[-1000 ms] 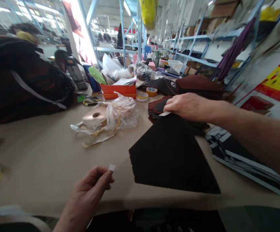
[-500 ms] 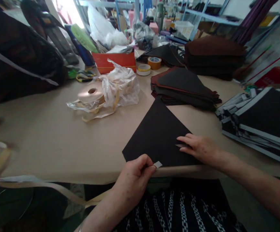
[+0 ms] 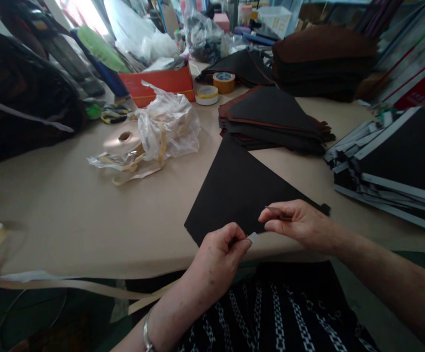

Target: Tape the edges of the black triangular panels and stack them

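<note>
left fingers (image 3: 231, 230) — white strip (image 3: 253, 237) between

**Concealed, Cropped and Indistinct Parts**

Hidden within the left hand (image 3: 223, 254): inner part of the white strip (image 3: 253, 237). Partly covered by the right hand (image 3: 302, 225): thin dark tool (image 3: 276, 211), too small to identify. Masked by both hands: stretches of the near edge of the black panel (image 3: 234, 190). Overlapped by the plastic bag (image 3: 177, 120): one side of the tape roll (image 3: 115, 139). Truncated at left: dark bundle (image 3: 21, 102); at right: grey-edged stack (image 3: 410, 161). Blurred beyond reading: lettering on the red box (image 3: 423, 93).
</note>
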Tool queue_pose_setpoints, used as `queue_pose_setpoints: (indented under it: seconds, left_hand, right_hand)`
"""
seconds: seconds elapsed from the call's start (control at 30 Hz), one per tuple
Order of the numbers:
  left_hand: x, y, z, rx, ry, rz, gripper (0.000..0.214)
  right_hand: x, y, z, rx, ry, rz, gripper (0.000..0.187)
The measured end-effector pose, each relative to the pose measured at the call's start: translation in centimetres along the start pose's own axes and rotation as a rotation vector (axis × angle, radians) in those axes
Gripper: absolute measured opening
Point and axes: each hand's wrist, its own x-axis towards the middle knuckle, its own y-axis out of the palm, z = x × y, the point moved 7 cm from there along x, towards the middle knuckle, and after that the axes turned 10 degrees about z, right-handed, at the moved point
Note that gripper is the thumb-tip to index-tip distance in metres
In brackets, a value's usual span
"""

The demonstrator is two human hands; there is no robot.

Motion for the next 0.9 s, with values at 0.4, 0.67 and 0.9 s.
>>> queue_pose_setpoints:
  seconds: [0.4,0.67,0.9]
  left_hand:
    - [1.0,1.7,0.5,0.013,-0.035,0.128,0.017]
    - [2.3,2.4,1.0,0.094,-0.217,0.364,0.033]
    - [4.2,-0.8,2.7,0.323,-0.227,0.31,0.047]
  right_hand:
    - [-0.2,3.4,0.4,0.312,0.043,0.079,0.011]
    - [-3.9,-1.9,-2.1,0.234,0.069,-0.19,0.008]
    - [-8.5,-9.3,-9.9,0.046,0.305,-0.457,0.013]
